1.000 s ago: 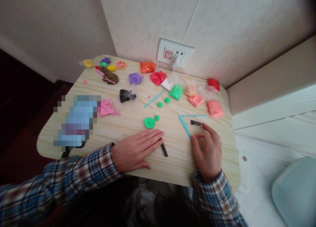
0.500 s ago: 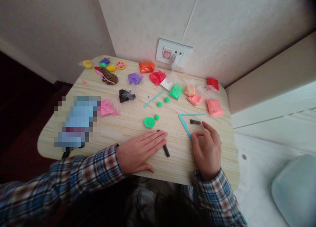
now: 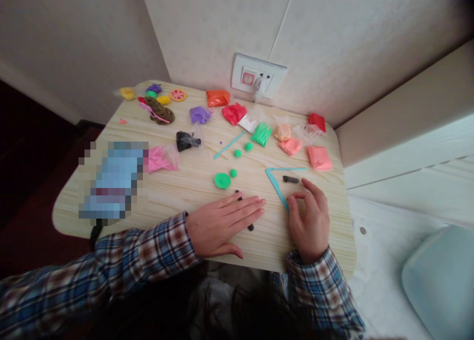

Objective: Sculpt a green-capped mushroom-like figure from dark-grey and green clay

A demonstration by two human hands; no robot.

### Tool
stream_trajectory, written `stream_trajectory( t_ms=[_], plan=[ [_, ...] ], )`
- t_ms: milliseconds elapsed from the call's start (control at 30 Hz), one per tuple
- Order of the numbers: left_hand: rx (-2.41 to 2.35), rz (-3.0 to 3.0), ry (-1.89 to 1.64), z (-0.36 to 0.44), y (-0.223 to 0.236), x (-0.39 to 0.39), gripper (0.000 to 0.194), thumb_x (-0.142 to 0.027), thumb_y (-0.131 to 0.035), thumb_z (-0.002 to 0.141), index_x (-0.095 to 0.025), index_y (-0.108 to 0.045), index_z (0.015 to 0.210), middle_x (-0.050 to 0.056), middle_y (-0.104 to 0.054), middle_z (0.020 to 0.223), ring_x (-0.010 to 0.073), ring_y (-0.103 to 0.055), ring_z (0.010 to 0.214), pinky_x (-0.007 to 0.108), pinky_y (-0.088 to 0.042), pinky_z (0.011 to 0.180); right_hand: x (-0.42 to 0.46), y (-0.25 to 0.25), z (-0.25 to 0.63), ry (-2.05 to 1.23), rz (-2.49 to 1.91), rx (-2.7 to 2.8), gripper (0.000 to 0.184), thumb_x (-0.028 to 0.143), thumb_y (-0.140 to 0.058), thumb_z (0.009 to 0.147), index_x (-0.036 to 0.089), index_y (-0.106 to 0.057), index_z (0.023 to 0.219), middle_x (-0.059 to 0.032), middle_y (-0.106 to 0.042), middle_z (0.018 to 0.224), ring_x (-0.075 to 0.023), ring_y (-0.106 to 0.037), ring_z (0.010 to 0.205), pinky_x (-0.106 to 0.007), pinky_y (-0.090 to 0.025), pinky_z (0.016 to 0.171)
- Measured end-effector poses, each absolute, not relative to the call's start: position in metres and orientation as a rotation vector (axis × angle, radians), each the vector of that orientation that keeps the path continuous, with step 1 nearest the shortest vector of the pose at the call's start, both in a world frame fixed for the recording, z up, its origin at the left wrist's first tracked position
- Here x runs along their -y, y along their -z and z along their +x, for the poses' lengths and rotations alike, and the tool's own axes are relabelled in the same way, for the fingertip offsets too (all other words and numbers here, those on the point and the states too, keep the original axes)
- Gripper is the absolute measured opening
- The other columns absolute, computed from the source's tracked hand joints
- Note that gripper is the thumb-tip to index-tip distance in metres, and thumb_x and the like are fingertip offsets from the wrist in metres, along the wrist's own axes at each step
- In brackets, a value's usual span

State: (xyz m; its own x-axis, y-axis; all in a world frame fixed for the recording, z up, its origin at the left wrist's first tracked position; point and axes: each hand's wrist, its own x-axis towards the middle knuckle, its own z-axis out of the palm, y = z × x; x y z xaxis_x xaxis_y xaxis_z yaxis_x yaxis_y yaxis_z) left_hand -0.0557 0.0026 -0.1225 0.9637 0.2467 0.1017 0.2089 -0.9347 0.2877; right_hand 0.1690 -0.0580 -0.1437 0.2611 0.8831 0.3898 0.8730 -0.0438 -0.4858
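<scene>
My left hand [image 3: 225, 224] lies flat with its fingers stretched out over a thin black clay roll [image 3: 251, 227]. Only the two ends of the roll stick out from under the fingers. My right hand [image 3: 310, 221] rests half curled on the table, fingers apart, and nothing shows in it. Its thumb is beside the lower end of a light-blue modelling tool [image 3: 276, 184], one of two meeting at a corner. A short dark clay piece [image 3: 291, 179] lies just beyond its fingertips. Ahead of my left hand sit a green clay disc [image 3: 222, 180] and a small green ball [image 3: 233, 173].
Two more green balls [image 3: 237, 153] and a thin blue tool [image 3: 229, 145] lie mid-table. Several bright clay packets, including a green one [image 3: 261, 134], line the back. A blurred-out phone-like object [image 3: 118, 182] is at left; brown moulded clay [image 3: 159, 111] sits behind it.
My left hand has slid right and slightly forward across the black clay roll, now covering its middle. My right hand keeps its pose; the whole view has shifted slightly.
</scene>
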Motion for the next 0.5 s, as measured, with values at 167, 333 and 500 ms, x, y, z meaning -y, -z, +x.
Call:
stream_trajectory(
  t_ms=[167,333,500],
  plan=[
    [-0.272,2.829,-0.158,-0.064,0.125,0.004,0.074,-0.050,-0.048,0.085,-0.003,-0.031,0.139,0.017,-0.031,0.148,0.0232,-0.020,0.141,0.038,-0.020,0.115,0.058,0.143,0.169,-0.060,-1.889,1.585,0.010,0.025,-0.050,0.086,0.017,-0.056,0.085,-0.0157,-0.055,0.124,-0.0272,-0.051,0.116,-0.051,-0.042,0.094],
    [-0.302,2.810,-0.107,-0.079,0.124,0.007,0.071,-0.049,-0.047,0.086,-0.004,-0.030,0.139,0.017,-0.030,0.148,0.0217,-0.017,0.141,0.036,-0.021,0.115,0.058,0.142,0.169,-0.069,-1.895,1.577,0.011,0.026,-0.049,0.086,0.017,-0.056,0.084,-0.0158,-0.055,0.123,-0.0268,-0.052,0.115,-0.051,-0.042,0.093],
    [-0.245,2.808,-0.162,-0.039,0.129,0.000,0.080,-0.056,-0.043,0.085,-0.001,-0.026,0.141,0.018,-0.023,0.150,0.0242,-0.015,0.142,0.037,-0.017,0.116,0.058,0.143,0.170,-0.058,-1.891,1.594,0.011,0.025,-0.049,0.086,0.017,-0.056,0.084,-0.0159,-0.055,0.122,-0.0266,-0.052,0.115,-0.051,-0.042,0.093]
  ],
)
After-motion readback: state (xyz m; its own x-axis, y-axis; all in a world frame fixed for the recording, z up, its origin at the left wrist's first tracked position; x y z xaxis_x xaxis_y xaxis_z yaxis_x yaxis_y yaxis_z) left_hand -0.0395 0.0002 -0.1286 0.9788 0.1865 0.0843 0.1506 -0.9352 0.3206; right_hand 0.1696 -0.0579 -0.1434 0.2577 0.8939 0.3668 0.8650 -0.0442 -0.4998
